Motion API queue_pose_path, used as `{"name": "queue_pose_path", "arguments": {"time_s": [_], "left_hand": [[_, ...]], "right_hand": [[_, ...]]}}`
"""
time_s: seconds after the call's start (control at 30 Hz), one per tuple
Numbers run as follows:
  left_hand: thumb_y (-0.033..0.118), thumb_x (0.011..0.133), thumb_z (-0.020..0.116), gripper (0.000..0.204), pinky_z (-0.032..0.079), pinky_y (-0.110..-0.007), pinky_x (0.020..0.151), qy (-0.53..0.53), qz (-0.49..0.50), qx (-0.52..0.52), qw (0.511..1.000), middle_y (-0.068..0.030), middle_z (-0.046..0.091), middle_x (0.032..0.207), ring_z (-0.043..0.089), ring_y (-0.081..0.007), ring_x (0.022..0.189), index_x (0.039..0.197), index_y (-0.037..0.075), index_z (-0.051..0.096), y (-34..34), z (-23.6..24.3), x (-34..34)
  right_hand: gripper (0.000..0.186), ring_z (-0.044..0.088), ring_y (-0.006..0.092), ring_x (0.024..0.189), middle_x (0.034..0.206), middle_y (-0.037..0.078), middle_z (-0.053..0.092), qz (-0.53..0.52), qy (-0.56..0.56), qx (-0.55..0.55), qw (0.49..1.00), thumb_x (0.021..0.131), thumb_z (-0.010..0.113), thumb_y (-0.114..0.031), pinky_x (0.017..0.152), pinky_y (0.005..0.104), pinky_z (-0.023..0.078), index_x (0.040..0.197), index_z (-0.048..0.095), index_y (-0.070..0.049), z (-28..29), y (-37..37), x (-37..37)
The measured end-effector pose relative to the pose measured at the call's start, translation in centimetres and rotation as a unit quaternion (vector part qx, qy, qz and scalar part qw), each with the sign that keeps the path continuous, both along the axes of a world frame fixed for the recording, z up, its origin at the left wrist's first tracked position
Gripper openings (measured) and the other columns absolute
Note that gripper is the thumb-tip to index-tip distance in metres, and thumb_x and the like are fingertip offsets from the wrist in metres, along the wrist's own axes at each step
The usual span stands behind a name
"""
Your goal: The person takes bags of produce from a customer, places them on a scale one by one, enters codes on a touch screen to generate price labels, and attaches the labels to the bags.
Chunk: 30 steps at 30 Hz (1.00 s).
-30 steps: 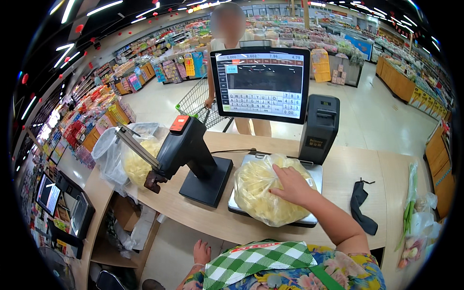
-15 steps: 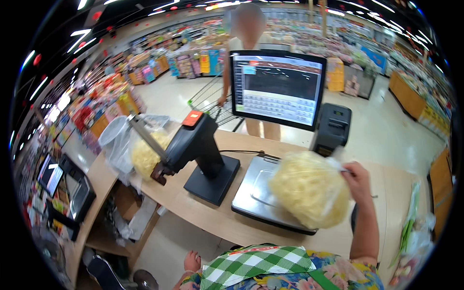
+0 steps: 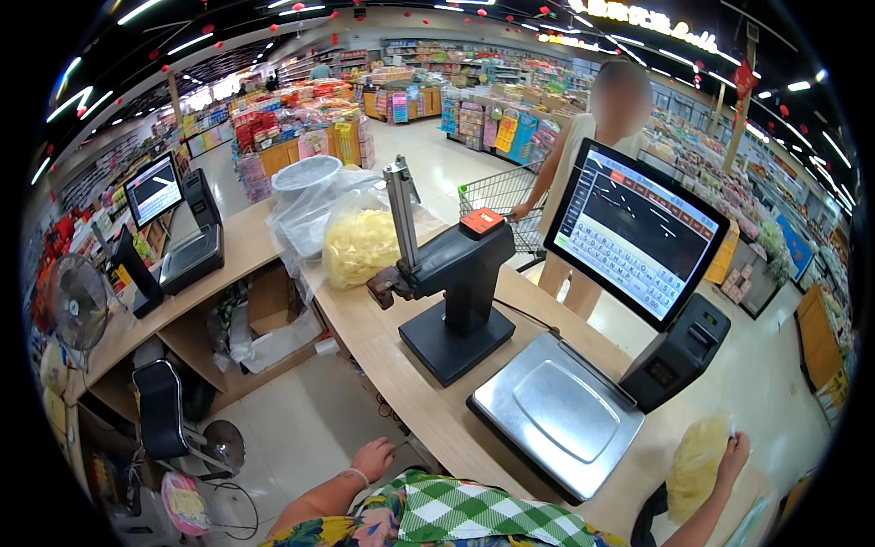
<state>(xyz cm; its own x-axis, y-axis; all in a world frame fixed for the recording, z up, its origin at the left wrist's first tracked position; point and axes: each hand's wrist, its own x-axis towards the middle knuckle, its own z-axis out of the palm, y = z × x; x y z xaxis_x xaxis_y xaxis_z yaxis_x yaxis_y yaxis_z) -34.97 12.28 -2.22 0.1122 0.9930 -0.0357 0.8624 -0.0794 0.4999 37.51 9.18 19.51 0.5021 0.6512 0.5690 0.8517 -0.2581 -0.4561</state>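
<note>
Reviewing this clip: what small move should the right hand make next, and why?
It should probably lower the clear plastic bag of pale yellow pieces fully onto the wooden counter, then loosen. The right hand grips the bag's top, off to the right of the weighing scale; whether the counter supports the bag isn't clear.

Grn/wht checked apron (image 3: 497, 512) at near edge, worn over floral shirt (image 3: 383, 512): blue w/ pink + yellow blooms. Slvs (image 3: 319, 530) short, same print; forearms (image 3: 324, 495) bare. L hand (image 3: 373, 459) bare, thin pale bracelet (image 3: 357, 475) at wrist; R hand (image 3: 733, 458) bare too.
</note>
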Motion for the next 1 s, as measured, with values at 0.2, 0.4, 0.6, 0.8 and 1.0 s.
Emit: {"name": "queue_pose_path", "arguments": {"time_s": [0.2,0.4,0.6,0.8,1.0], "left_hand": [[0.021,0.081,0.052,0.026,0.043,-0.040,0.086,0.033,0.001,-0.034,0.999,-0.0145,0.054,0.106,0.053,-0.0326,0.098,0.101,0.006,0.060,-2.8,1.4,-1.7],[0.022,0.080,0.052,0.026,0.045,-0.039,0.085,0.052,0.047,-0.024,0.997,-0.0139,0.056,0.106,0.055,-0.0317,0.097,0.099,0.006,0.061,-7.0,1.3,-5.6],[0.023,0.081,0.048,0.029,0.045,-0.038,0.086,0.041,0.034,-0.072,0.996,-0.0124,0.056,0.108,0.055,-0.0299,0.099,0.102,0.007,0.061,-7.3,-4.7,-10.3],[0.023,0.080,0.050,0.034,0.042,-0.039,0.090,-0.022,0.068,-0.053,0.996,-0.0141,0.054,0.112,0.052,-0.0315,0.104,0.109,0.005,0.056,-2.2,-1.5,-13.8],[0.019,0.083,0.052,0.051,0.034,-0.038,0.099,-0.105,0.331,0.262,0.901,-0.0194,0.045,0.128,0.045,-0.0325,0.117,0.128,0.000,0.039,8.4,10.7,-31.7]], "right_hand": [[0.018,0.055,0.0350,0.089,0.094,0.021,0.057,-0.107,0.033,-0.150,0.982,0.081,0.051,-0.005,0.078,0.0396,0.042,0.096,0.055,0.004,-10.9,0.3,3.7],[0.039,0.052,0.0359,0.101,0.109,0.021,0.054,-0.170,-0.008,-0.161,0.972,0.077,0.053,0.002,0.089,0.0382,0.041,0.116,0.051,0.002,-16.4,2.8,6.2],[0.043,0.050,0.0297,0.110,0.117,0.020,0.052,-0.085,0.008,0.151,0.985,0.081,0.051,0.001,0.094,0.0318,0.038,0.123,0.044,0.003,-8.0,4.1,0.1],[0.040,0.057,0.0259,0.098,0.107,0.017,0.057,0.221,0.114,0.267,0.931,0.080,0.052,0.002,0.083,0.0294,0.045,0.119,0.047,0.002,5.2,7.3,-31.7],[0.040,0.059,0.0243,0.092,0.103,0.016,0.058,0.589,0.121,-0.016,0.799,0.079,0.054,0.003,0.078,0.0287,0.047,0.118,0.048,0.001,6.7,10.6,-59.5]]}}
